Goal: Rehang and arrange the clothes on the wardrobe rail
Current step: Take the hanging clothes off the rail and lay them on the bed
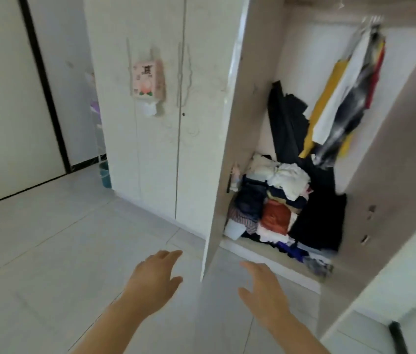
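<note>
Left hand (154,274) and right hand (263,290) empty, fingers (170,254) loosely straight; hanging clothes (342,98) blurred on top.

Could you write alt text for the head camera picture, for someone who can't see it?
A person's left hand and right hand reach forward, open and empty, toward an open wardrobe. A few hanging garments sit at its upper right, above a jumbled clothes pile on its floor.

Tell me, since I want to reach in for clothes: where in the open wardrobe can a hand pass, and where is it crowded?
Free: the bare upper back wall, between the open pale door and the bunched hanging clothes. Crowded: the heap of mixed folded clothes and leaning black garments fill the bottom.
</note>
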Action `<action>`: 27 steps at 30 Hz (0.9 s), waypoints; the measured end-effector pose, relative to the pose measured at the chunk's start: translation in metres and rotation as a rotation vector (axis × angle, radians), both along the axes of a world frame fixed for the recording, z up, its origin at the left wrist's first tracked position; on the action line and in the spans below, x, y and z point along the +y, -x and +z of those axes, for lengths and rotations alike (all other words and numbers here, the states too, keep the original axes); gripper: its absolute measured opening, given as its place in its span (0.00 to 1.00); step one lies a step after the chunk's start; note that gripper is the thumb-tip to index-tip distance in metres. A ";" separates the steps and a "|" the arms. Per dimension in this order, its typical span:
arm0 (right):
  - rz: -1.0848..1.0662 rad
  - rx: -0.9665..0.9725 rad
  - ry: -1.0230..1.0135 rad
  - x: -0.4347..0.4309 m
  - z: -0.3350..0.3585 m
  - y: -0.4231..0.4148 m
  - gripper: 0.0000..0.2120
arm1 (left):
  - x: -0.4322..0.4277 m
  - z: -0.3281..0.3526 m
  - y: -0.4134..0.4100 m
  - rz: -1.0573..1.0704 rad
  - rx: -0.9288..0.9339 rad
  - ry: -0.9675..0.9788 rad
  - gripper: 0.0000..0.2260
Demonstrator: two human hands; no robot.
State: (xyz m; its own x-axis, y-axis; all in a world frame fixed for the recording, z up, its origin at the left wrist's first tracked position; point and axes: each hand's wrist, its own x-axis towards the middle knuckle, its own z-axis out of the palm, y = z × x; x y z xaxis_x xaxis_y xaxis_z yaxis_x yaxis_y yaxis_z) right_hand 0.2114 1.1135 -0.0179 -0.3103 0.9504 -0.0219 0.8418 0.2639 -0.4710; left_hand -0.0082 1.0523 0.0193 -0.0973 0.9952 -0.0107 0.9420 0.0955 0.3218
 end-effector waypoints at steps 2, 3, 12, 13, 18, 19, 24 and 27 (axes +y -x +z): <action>-0.058 0.000 -0.046 0.032 0.006 -0.040 0.25 | 0.048 0.011 -0.043 -0.085 -0.023 -0.049 0.25; -0.082 0.005 -0.060 0.048 0.011 -0.058 0.26 | 0.071 0.016 -0.062 -0.120 -0.036 -0.076 0.24; -0.221 0.040 -0.269 0.204 0.083 -0.146 0.25 | 0.258 0.087 -0.159 -0.303 -0.158 -0.333 0.25; -0.228 0.051 -0.295 0.223 0.092 -0.150 0.25 | 0.281 0.096 -0.164 -0.311 -0.185 -0.369 0.25; -0.261 0.018 -0.467 0.330 0.142 -0.159 0.26 | 0.396 0.140 -0.178 -0.408 -0.284 -0.519 0.24; -0.272 0.024 -0.492 0.350 0.154 -0.160 0.26 | 0.418 0.150 -0.180 -0.419 -0.302 -0.545 0.24; -0.297 0.027 -0.614 0.442 0.215 -0.169 0.25 | 0.522 0.203 -0.195 -0.466 -0.378 -0.654 0.24; -0.301 0.035 -0.678 0.492 0.250 -0.178 0.26 | 0.578 0.230 -0.210 -0.497 -0.403 -0.713 0.24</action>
